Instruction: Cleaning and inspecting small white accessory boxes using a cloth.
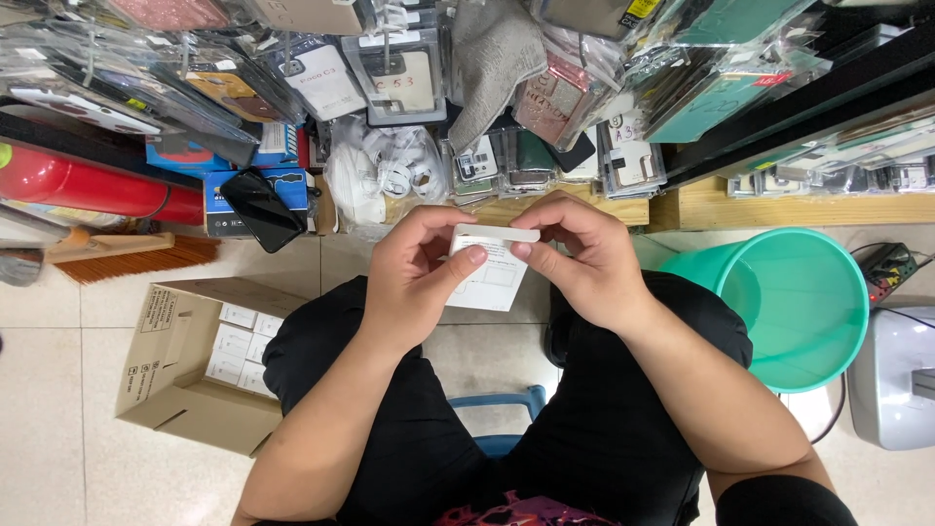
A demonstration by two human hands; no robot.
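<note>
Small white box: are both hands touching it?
Touching. The head view shows the left hand and right hand gripping the small white box, thumbs pressed on its near face.

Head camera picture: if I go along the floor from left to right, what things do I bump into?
Cardboard box of small white boxes → left hand → small white box held by both hands → right hand → green bucket → grey machine.

White box against black and teal

My left hand (414, 282) and right hand (579, 258) pinch a small white cardboard box (492, 268) printed with faint grey outlines, over my black trousers (584, 429); a round teal plastic bucket (813, 302), a brown cardboard carton (175, 380) of white packets and a red cylinder (88, 180) surround it on the beige tiled floor (44, 390).
</note>
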